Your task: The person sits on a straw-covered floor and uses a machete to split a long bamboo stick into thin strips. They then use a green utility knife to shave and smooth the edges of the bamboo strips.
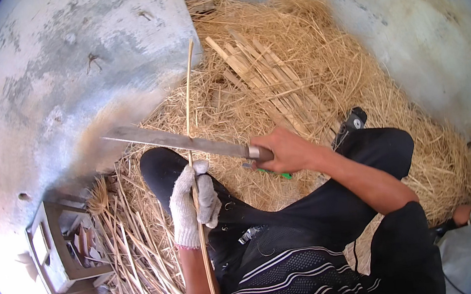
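knife (169, 138) crosses a thin strip (188, 97) — gloved left grip (193, 197) clasping it, right grip (289, 149) wrapped round the handle (261, 153) — shallow, steady strokes should work best.

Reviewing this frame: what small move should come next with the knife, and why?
Probably slide the knife slightly farther up the thin strip, away from the left hand: the right hand holds it crossing the strip just above the gloved grip.
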Demonstrator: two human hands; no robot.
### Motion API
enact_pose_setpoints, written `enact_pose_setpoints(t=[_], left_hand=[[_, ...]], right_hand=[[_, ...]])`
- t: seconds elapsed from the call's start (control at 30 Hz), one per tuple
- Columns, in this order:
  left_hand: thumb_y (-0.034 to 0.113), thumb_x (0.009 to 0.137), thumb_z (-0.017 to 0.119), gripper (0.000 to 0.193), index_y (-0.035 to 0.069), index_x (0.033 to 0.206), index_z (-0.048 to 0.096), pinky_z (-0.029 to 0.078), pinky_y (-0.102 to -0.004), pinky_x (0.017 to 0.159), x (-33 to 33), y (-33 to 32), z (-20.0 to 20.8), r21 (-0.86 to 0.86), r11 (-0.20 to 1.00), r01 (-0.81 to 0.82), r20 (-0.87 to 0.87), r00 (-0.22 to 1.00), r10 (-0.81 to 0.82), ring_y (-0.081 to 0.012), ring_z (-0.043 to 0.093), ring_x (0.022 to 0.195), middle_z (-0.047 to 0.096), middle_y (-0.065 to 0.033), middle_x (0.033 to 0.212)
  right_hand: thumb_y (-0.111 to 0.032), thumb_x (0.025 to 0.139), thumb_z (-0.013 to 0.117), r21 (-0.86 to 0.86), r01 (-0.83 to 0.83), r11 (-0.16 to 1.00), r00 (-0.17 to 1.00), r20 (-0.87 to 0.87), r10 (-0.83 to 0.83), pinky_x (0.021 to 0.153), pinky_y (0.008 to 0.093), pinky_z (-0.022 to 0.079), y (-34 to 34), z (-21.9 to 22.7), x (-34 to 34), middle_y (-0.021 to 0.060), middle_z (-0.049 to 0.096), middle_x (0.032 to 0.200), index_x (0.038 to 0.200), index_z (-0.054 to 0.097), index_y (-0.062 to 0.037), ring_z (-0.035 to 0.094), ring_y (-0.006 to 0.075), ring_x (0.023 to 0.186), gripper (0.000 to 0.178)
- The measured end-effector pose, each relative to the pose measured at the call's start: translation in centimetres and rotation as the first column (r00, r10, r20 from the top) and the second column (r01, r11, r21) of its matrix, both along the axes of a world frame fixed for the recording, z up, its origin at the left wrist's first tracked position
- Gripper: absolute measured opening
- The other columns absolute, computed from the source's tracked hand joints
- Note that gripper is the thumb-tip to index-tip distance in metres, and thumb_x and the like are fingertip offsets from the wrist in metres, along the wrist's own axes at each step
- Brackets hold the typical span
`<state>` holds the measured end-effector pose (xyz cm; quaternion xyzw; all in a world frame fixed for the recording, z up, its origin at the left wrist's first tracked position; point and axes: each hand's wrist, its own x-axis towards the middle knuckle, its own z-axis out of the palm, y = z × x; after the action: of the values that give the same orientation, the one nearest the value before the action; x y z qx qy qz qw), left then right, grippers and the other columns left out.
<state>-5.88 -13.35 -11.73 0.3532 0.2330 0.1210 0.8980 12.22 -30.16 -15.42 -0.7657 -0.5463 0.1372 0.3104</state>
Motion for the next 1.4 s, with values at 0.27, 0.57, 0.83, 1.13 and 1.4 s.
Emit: enact_pose_setpoints(t=[0.27, 0.57, 0.83, 1.13, 1.4], left_hand=[[0.042, 0.104, 0.038, 0.037, 0.012, 0.087, 0.051, 0.027, -0.0243, 0.022, -0.6, -0.6, -2.1, -0.189, 0.982, 0.005, -0.026, 1.000, -0.010, -0.0113, 0.034, 0.025, 0.038, 0.0014, 0.044], [0.032, 0.104, 0.043, 0.031, 0.011, 0.082, 0.049, 0.024, -0.0232, 0.023, -0.1, -2.7, -0.6, -0.141, 0.986, 0.083, 0.019, 0.997, -0.081, -0.0087, 0.028, 0.026, 0.035, 0.0030, 0.044], [0.033, 0.103, 0.043, 0.030, 0.012, 0.082, 0.049, 0.023, -0.0241, 0.024, -0.9, -1.5, -2.2, -0.097, 0.993, 0.072, -0.058, 0.995, -0.078, -0.0085, 0.029, 0.026, 0.034, 0.0035, 0.044], [0.029, 0.102, 0.046, 0.029, 0.010, 0.081, 0.050, 0.026, -0.0249, 0.027, -1.3, -5.7, -0.7, -0.076, 0.984, 0.159, -0.136, 0.976, -0.168, -0.0101, 0.028, 0.028, 0.035, 0.0020, 0.045], [0.027, 0.101, 0.047, 0.029, 0.005, 0.082, 0.052, 0.026, -0.0252, 0.025, -2.8, -4.3, -1.1, 0.032, 0.983, 0.178, -0.103, 0.979, -0.174, -0.0114, 0.031, 0.026, 0.035, -0.0005, 0.043]], right_hand=[[-0.021, 0.068, 0.070, -0.157, 0.094, 0.983, 0.942, 0.333, -0.037, 0.052, 0.0481, 0.048, -0.7, 1.9, -3.7, 0.0088, 0.063, 0.061, 0.086, 0.062, -0.0139, 0.065, 0.0315, 0.055, 0.021], [-0.023, 0.069, 0.069, -0.168, 0.508, 0.845, 0.818, 0.402, -0.412, 0.057, 0.0474, 0.053, 0.4, -0.9, 1.6, 0.0153, 0.066, 0.070, 0.089, 0.067, -0.0114, 0.067, 0.0339, 0.065, 0.023], [-0.024, 0.063, 0.073, -0.129, 0.191, 0.973, 0.915, 0.383, -0.129, 0.055, 0.0475, 0.051, -0.4, -0.7, -1.8, 0.0162, 0.065, 0.064, 0.086, 0.067, -0.0120, 0.067, 0.0346, 0.060, 0.026], [-0.020, 0.069, 0.070, -0.249, 0.660, 0.709, 0.745, 0.342, -0.573, 0.067, 0.0492, 0.055, 0.7, 0.9, 4.8, 0.0225, 0.068, 0.082, 0.093, 0.070, -0.0046, 0.070, 0.0368, 0.080, 0.029], [-0.010, 0.071, 0.059, -0.317, 0.417, 0.852, 0.907, 0.087, -0.411, 0.063, 0.0482, 0.052, -0.3, 0.4, 5.8, 0.0173, 0.069, 0.081, 0.091, 0.069, -0.0077, 0.068, 0.0349, 0.075, 0.022]])
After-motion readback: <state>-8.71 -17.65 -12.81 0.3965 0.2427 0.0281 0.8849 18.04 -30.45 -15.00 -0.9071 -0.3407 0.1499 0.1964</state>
